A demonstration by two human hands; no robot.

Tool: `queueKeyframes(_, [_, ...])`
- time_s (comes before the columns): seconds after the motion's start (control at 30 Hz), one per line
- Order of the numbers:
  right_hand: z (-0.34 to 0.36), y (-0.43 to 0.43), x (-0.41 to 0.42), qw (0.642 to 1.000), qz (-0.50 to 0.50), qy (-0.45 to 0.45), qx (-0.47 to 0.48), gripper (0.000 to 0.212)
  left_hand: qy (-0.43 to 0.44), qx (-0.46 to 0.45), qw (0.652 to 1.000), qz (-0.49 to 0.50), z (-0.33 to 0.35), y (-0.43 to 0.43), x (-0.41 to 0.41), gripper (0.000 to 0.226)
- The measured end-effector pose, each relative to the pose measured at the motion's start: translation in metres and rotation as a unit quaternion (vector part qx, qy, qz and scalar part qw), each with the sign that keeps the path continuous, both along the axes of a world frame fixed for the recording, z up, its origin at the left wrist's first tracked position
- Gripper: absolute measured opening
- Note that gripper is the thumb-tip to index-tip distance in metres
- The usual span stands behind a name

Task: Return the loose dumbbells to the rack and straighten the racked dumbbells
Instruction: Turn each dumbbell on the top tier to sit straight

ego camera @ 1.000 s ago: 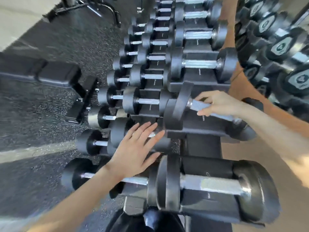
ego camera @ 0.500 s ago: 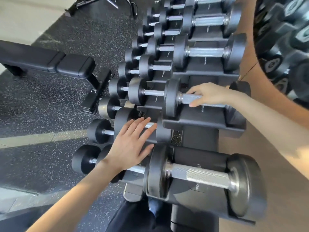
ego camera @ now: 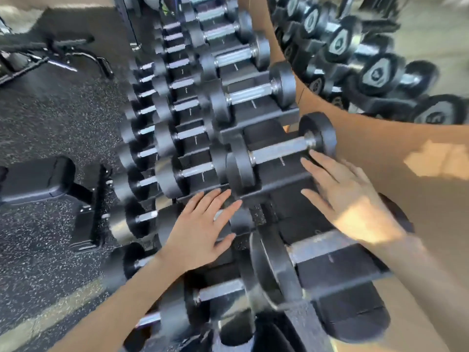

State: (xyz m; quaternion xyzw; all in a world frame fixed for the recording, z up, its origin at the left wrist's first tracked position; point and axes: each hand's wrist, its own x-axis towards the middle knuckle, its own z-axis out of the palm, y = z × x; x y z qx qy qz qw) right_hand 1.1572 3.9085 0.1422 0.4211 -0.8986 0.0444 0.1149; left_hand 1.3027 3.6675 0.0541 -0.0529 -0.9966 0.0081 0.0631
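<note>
A black tiered dumbbell rack (ego camera: pixel 266 189) runs away from me, with several black dumbbells lying in its cradles. One top-tier dumbbell (ego camera: pixel 279 151) lies in its cradle just ahead of my hands, its steel handle bare. My right hand (ego camera: pixel 345 199) hovers flat and open over the cradle below that dumbbell, fingertips by its right head. My left hand (ego camera: pixel 203 224) rests flat with fingers spread on a middle-tier dumbbell (ego camera: pixel 241 219), which it mostly hides. A large dumbbell (ego camera: pixel 274 270) lies nearest me on the top tier.
A black bench (ego camera: pixel 38 179) stands on the speckled rubber floor (ego camera: pixel 50 118) at the left. A tan wall (ego camera: pixel 393 153) runs along the rack's right side, with a mirror (ego camera: pixel 368 54) above it reflecting the dumbbells. More gym frames (ego camera: pixel 50 54) stand at the far left.
My right hand has let go of the top-tier dumbbell's handle and pulled back toward me, now open. The dumbbell lies straight in its cradle. My left hand has stayed on the middle tier.
</note>
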Motion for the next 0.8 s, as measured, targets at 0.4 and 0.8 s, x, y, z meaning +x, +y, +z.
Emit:
queueKeyframes(0.4, [-0.042,0.015,0.255,0.932,-0.359,-0.019,-0.049,0.057,0.005,-0.03,0.97,-0.243,0.002,-0.068,0.052,0.061])
queueKeyframes(0.8, [-0.085,-0.074,0.4,0.894,-0.434,-0.099,-0.059,0.067,-0.004,0.001,0.95,-0.313,-0.009,-0.105,0.131,0.061])
